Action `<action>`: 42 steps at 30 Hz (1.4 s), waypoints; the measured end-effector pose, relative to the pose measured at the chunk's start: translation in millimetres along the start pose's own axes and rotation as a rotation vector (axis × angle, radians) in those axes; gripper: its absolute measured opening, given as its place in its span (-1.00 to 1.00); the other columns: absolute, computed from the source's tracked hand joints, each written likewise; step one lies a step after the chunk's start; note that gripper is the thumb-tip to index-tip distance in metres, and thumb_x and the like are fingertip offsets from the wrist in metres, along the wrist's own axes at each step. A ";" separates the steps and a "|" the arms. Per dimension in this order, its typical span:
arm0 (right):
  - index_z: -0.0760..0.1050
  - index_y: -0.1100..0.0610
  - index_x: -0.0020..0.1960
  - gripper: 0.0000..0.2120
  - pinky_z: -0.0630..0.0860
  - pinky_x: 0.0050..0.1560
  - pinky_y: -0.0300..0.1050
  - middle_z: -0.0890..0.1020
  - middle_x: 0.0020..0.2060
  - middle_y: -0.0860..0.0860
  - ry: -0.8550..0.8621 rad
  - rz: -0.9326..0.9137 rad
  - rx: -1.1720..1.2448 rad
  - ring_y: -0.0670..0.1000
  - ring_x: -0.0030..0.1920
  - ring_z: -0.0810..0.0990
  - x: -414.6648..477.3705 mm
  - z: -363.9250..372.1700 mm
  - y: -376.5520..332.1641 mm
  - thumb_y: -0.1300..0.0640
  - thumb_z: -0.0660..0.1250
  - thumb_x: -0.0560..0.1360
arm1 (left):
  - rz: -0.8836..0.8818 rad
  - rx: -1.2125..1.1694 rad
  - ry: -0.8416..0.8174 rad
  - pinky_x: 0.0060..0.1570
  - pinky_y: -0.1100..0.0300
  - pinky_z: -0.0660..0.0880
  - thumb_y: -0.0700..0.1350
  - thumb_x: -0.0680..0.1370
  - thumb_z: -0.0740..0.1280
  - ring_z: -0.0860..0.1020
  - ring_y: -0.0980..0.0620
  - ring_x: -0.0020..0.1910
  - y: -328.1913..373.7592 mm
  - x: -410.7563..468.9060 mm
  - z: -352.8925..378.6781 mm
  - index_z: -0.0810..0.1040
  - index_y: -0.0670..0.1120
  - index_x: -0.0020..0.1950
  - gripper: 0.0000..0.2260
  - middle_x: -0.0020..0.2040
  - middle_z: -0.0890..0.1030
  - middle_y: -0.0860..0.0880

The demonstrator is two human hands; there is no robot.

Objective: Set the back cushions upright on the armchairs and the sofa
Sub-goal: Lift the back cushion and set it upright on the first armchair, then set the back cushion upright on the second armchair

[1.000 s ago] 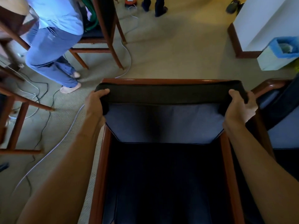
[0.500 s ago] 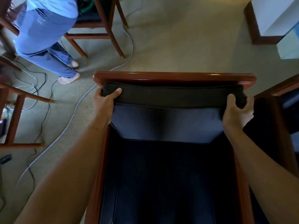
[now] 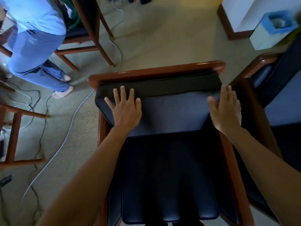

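Observation:
A dark blue back cushion (image 3: 172, 111) stands upright against the wooden back rail of the armchair (image 3: 156, 71) below me. My left hand (image 3: 126, 108) lies flat on the cushion's left front, fingers spread. My right hand (image 3: 225, 110) is open at the cushion's right edge, palm toward it; whether it touches is unclear. The dark seat cushion (image 3: 167, 176) fills the frame beneath. A second armchair (image 3: 260, 62) with its own blue cushion (image 3: 283, 101) stands to the right.
A person in blue clothes (image 3: 35, 46) stands barefoot at the upper left beside a wooden chair (image 3: 91, 38). Cables (image 3: 65, 141) run over the carpet on the left. A small bin with a blue liner (image 3: 273, 30) sits by a white wall corner at upper right.
Both hands have let go of the cushion's top corners and opened flat against its front. The cushion now rests against the chair's back rail.

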State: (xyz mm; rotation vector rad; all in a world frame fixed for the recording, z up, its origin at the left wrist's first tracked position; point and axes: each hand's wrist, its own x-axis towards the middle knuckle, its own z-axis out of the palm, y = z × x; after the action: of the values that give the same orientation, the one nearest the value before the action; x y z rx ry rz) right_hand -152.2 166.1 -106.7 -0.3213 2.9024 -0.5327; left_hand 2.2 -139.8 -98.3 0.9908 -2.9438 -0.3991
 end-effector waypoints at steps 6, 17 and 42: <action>0.03 0.04 0.71 -0.35 -0.11 0.65 0.24 -0.01 0.69 0.17 -0.045 0.010 -0.197 0.20 0.69 -0.10 -78.6 -46.0 66.3 -0.25 -0.07 0.71 | 0.304 0.018 -0.108 0.63 -0.39 -0.12 0.17 0.76 0.03 -0.08 -0.28 0.73 92.7 -70.5 2.8 0.17 -0.03 0.73 -0.44 0.75 0.02 -0.19; 0.04 0.06 0.70 -0.32 -0.12 0.65 0.28 -0.01 0.69 0.19 0.015 0.060 -0.228 0.22 0.69 -0.17 -166.3 -145.0 250.3 -0.28 -0.13 0.70 | 0.543 0.067 -0.153 0.60 -0.44 0.05 0.20 0.73 -0.03 0.04 -0.33 0.71 297.2 -193.6 29.9 0.28 -0.08 0.69 -0.40 0.73 0.13 -0.24; 0.01 0.06 0.71 -0.32 -0.12 0.65 0.29 -0.06 0.69 0.19 0.052 -0.213 -0.232 0.22 0.69 -0.19 60.1 -269.7 452.4 -0.28 -0.10 0.70 | 0.156 -0.245 -0.037 0.67 -0.25 0.01 0.21 0.74 0.12 -0.03 -0.23 0.73 586.5 -139.2 99.2 0.05 -0.03 0.75 -0.36 0.76 0.02 -0.15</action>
State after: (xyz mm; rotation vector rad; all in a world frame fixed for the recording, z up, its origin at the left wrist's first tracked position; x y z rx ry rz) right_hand -346.8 653.5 -32.1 -0.6641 3.0021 -0.2346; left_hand -243.5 416.6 -42.0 0.7275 -2.8843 -0.7559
